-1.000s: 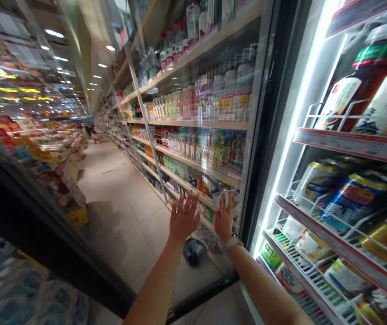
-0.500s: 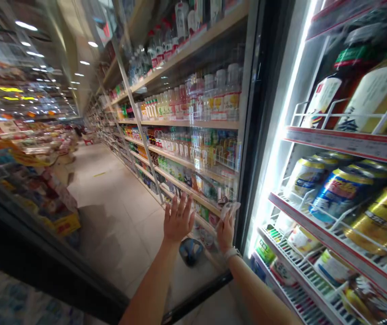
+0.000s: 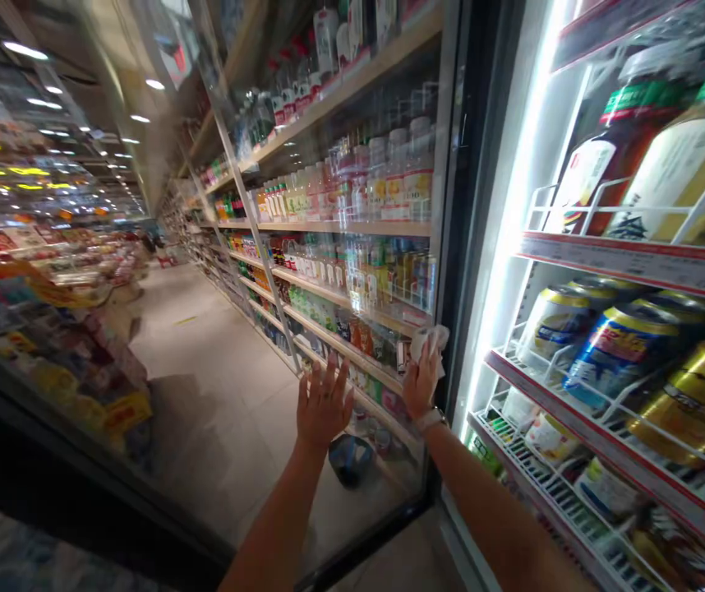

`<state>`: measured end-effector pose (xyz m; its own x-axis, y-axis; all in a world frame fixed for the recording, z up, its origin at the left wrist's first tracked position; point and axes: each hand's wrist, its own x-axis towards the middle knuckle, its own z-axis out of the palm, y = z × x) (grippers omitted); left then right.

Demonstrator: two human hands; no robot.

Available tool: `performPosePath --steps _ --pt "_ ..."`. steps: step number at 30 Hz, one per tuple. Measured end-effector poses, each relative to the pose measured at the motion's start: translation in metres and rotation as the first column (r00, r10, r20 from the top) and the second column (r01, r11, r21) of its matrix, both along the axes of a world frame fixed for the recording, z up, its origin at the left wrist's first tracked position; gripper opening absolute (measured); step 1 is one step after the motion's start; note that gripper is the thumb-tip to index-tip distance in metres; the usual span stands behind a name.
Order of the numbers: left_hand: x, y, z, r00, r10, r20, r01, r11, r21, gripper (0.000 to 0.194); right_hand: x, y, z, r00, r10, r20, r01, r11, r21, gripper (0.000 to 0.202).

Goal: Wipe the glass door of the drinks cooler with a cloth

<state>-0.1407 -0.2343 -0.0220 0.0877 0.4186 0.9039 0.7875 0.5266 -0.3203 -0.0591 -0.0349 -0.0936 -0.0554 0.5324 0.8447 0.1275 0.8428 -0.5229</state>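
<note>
A glass door [image 3: 247,493] with a dark frame stands swung out in front of me. My left hand [image 3: 323,409] lies spread against the glass, low in the middle of the pane, with nothing in it. Near the hinge-side edge of the same pane, my right hand [image 3: 421,380] presses a crumpled white cloth [image 3: 431,339] to the glass. The cloth sticks out above and beside the fingers; it may be a paper wipe. Part of it is hidden under the hand. A band circles my right wrist.
To the right are lit cooler shelves with beer cans [image 3: 617,349], large bottles [image 3: 592,177] and wire guards. Through the glass appear shelves of bottled drinks [image 3: 405,177], a tiled aisle [image 3: 186,345] and a dark object [image 3: 350,460] on the floor. Goods displays [image 3: 75,353] line the left.
My right hand has moved up and slightly right along the glass with the cloth. The left hand stays in nearly the same place.
</note>
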Motion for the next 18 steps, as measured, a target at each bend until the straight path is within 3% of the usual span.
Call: performPosePath --steps 4,6,7,9,14,16,18 --pt "0.000 -0.001 -0.003 1.000 0.015 0.003 -0.015 1.000 -0.015 0.065 0.006 -0.050 -0.073 0.997 0.031 0.070 -0.030 0.999 -0.024 0.066" --pt "0.000 -0.001 -0.003 1.000 0.026 0.014 -0.026 0.999 -0.023 0.066 0.006 -0.064 -0.083 0.995 0.048 0.088 -0.045 0.998 -0.035 0.066" --pt "0.000 -0.001 -0.004 0.999 0.030 0.017 -0.030 0.999 -0.022 0.066 0.005 -0.065 -0.077 0.995 0.050 0.091 -0.046 0.998 -0.044 0.066" --pt "-0.001 -0.001 -0.004 0.999 0.035 0.009 -0.035 0.999 -0.013 0.064 0.001 -0.057 -0.044 0.996 0.044 0.074 -0.040 0.998 -0.057 0.065" --pt "-0.003 -0.001 -0.006 0.999 0.037 0.019 -0.037 0.999 -0.021 0.066 -0.011 -0.020 0.076 1.000 0.021 -0.008 -0.021 0.999 0.030 0.062" --pt "-0.003 0.000 -0.007 0.999 0.022 0.044 -0.021 0.999 -0.026 0.067 -0.015 -0.020 0.094 1.000 0.021 0.005 -0.021 0.998 0.058 0.062" --pt "-0.003 0.000 -0.008 0.998 0.012 0.054 -0.011 1.000 -0.021 0.068 -0.017 -0.034 0.083 0.996 0.049 0.072 -0.058 0.991 0.122 0.063"
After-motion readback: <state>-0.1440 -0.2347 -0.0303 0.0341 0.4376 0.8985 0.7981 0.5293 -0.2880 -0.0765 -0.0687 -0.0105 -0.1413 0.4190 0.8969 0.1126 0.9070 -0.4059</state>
